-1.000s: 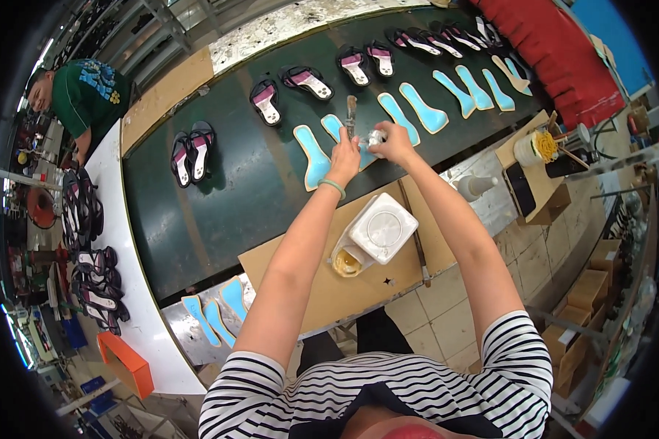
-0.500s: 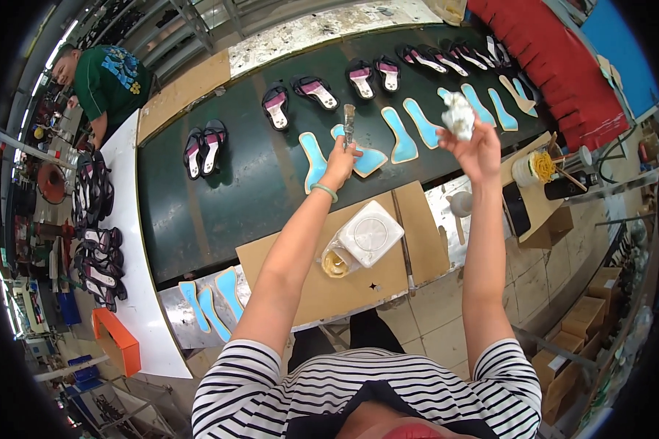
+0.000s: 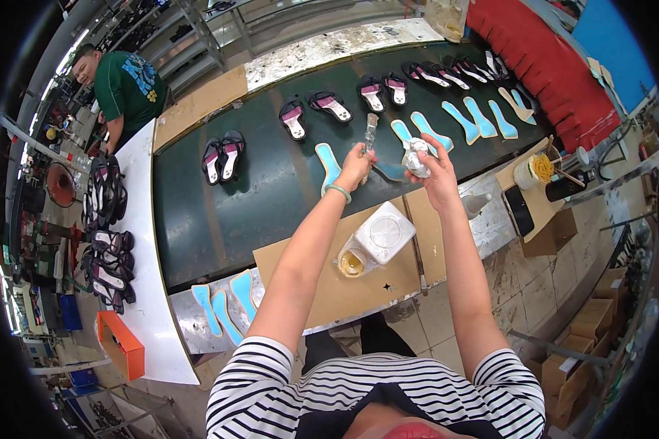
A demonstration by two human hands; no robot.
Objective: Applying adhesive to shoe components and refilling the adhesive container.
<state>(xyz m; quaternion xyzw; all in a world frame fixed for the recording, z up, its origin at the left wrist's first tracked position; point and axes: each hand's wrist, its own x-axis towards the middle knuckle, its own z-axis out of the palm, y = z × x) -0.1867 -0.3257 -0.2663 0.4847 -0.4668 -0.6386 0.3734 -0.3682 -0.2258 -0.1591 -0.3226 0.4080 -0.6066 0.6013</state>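
Observation:
My left hand [image 3: 357, 167] is closed round a brush [image 3: 371, 130] whose bristle end points away from me. From the same hand a blue insole [image 3: 390, 173] juts out to the right, tilted and seen nearly edge-on. A crumpled white wad [image 3: 417, 158] is pinched in the fingers of my right hand [image 3: 439, 179], close beside that insole. Just left of my left hand, another blue insole [image 3: 328, 165] lies flat on the dark green conveyor belt [image 3: 271, 205]. More blue insoles [image 3: 430, 130] lie beyond and right of my right hand.
An open container of yellowish glue [image 3: 352, 263] adjoins a white plastic jug [image 3: 385, 233] on cardboard [image 3: 307, 293]. Strapped sandals [image 3: 329, 105] line the belt's far side. Several insoles [image 3: 227, 314] lie at the near left edge. A person in green [image 3: 132, 88] stands far left.
My right hand has come left and nearer with the wad, toward the left hand. The insole in my left hand has turned from face-up to nearly edge-on. The whole view has shifted slightly.

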